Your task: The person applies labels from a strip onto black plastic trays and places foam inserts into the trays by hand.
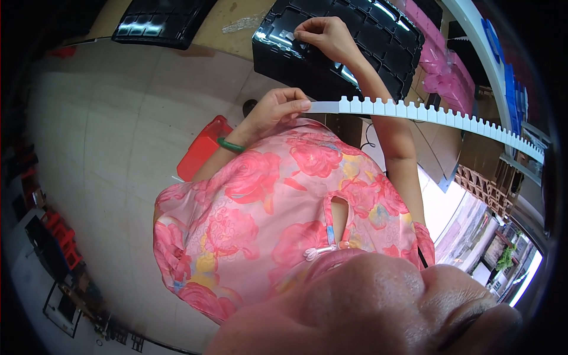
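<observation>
Bright daylight [447, 207] floods in beside a brown lattice [482, 188] at right, greenery [506, 259] beyond, while a pale tiled floor [118, 136] stretches from a tan bench [216, 35].

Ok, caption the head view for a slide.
Left hand pinching the end of a white toothed strip, right hand over a glossy black crate.

Two hands [281, 109] [332, 39], one notched white strip [426, 115], one bangle [229, 145] show.
</observation>
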Demonstrator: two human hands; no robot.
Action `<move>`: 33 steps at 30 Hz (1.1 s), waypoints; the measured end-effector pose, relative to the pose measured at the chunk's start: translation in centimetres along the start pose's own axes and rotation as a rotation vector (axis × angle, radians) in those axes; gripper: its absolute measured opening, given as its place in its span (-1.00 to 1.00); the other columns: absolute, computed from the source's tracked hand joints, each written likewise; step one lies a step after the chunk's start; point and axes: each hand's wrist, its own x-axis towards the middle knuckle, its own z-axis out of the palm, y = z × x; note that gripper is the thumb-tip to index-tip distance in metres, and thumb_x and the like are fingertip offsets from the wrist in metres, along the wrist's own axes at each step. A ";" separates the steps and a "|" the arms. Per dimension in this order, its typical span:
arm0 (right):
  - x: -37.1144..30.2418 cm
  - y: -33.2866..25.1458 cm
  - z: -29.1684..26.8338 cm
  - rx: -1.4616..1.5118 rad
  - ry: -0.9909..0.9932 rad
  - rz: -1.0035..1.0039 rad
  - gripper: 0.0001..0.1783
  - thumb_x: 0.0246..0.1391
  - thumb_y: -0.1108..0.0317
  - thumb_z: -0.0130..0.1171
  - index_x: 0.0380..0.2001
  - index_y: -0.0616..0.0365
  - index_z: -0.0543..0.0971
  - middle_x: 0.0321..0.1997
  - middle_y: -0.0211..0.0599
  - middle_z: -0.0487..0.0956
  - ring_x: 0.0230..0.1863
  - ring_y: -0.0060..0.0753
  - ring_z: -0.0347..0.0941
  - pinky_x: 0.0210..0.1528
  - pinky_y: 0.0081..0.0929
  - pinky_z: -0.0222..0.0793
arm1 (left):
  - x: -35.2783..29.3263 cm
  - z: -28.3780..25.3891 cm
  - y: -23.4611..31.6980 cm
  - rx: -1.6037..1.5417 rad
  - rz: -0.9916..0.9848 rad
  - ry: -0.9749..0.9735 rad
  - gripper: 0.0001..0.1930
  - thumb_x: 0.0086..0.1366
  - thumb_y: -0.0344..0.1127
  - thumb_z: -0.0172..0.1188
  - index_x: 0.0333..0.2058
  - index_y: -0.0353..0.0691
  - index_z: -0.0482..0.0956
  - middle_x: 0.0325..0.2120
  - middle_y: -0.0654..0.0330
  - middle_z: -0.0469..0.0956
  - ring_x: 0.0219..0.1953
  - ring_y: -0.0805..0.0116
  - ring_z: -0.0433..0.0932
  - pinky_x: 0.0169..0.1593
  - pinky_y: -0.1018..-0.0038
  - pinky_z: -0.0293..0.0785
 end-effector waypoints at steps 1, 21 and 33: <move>-0.7 -0.3 -0.5 -0.047 0.019 0.019 -0.74 0.02 0.25 0.29 -0.30 0.21 0.67 -0.40 -0.32 0.63 -0.37 -0.55 0.53 -0.20 -0.62 0.44 | 0.1 -0.1 -0.1 0.013 -0.009 -0.024 -0.89 0.28 -0.32 0.18 -0.36 -0.21 0.51 -0.61 0.43 0.37 -0.63 0.74 0.19 -0.57 0.76 0.06; -20.8 0.4 -6.3 0.515 -0.016 0.326 -0.74 0.18 0.38 0.09 -0.12 0.31 0.58 -0.16 -0.26 0.62 -0.27 -0.56 0.52 -0.16 -0.60 0.45 | -0.3 0.9 -1.7 0.019 -0.014 0.077 -0.90 0.26 -0.35 0.20 -0.39 -0.23 0.50 -0.57 0.41 0.35 -0.56 0.68 0.23 -0.49 0.70 0.10; -17.5 2.8 -6.2 0.521 0.070 -0.008 -0.82 0.12 0.28 0.20 -0.34 0.17 0.60 -0.40 -0.41 0.58 -0.40 -0.56 0.50 -0.31 -0.63 0.44 | 0.2 2.0 -1.4 -0.005 -0.014 -0.007 -0.92 0.23 -0.40 0.21 -0.42 -0.25 0.51 -0.62 0.41 0.38 -0.61 0.72 0.24 -0.51 0.76 0.12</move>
